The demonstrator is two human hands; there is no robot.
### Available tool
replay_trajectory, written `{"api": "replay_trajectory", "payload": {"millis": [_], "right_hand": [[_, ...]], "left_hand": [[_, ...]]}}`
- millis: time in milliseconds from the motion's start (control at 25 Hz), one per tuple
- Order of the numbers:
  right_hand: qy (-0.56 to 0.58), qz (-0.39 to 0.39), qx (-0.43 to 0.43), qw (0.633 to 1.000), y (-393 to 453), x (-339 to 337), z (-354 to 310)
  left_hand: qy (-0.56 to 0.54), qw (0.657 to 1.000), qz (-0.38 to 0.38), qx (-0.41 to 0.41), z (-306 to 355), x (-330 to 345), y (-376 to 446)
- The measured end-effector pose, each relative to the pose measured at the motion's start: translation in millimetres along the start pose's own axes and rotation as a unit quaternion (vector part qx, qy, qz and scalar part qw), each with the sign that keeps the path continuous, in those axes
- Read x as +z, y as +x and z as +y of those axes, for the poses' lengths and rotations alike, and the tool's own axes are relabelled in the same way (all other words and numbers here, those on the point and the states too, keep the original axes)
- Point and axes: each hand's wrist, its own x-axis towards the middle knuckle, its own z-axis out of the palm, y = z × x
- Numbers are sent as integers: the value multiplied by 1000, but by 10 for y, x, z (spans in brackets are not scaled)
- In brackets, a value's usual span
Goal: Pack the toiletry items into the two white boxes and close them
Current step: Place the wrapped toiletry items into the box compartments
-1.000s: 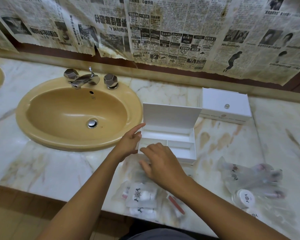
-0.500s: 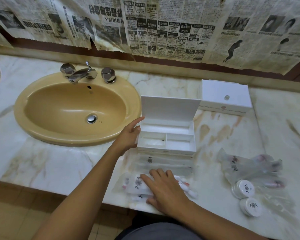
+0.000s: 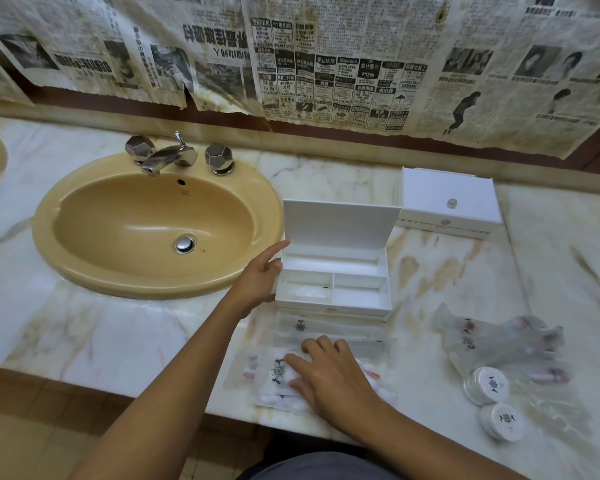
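Left hand (image 3: 260,284) bracing the left wall of the open white box (image 3: 333,282), fingers spread and pressed flat against it, index finger pointing up along the lid edge, not clamped on anything. Right hand (image 3: 329,375) lying palm-down on the clear sachet of cotton items (image 3: 279,377) at the counter's near edge, fingers splayed and resting on the film, not yet pinched shut around it. Judging the step in hand as lifting this sachet toward the box. Worth curling the fingertips under the near edge instead of pressing from above, since thin film on polished marble (image 3: 125,341) is likely sliding rather than rising; worth keeping the bracing hand in place so the light box is not skidding toward the sink (image 3: 153,230) while loading. Long wrapped packets (image 3: 326,332) lying just in front of the box, between it and the right hand, probably suiting the long rear compartment. Box lid standing upright at the back; inside, one long slot across the rear and two smaller front compartments, the front left one showing something pale and filmy, contents otherwise unclear, the front right one looking bare. Second white box (image 3: 447,202) sitting closed behind and to the right, touching the open lid's corner or just beside it. Further sachets (image 3: 499,341) and two round lidded pots (image 3: 489,384) waiting well to the right, all still outside both boxes.
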Motion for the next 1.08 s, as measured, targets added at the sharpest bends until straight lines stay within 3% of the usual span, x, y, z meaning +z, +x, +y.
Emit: {"api": "replay_trajectory", "payload": {"millis": [320, 680, 920, 1080], "right_hand": [[8, -31, -5, 999, -2, -6, 1], [48, 52, -38, 997, 9, -29, 23], [17, -29, -36, 999, 9, 48, 41], [14, -1, -30, 999, 10, 42, 33]], "left_hand": [[7, 1000, -1, -6, 24, 8, -21], [12, 1000, 1, -6, 25, 5, -25], [10, 1000, 5, -1, 29, 13, -23], [15, 1000, 6, 1, 30, 8, -23]]}}
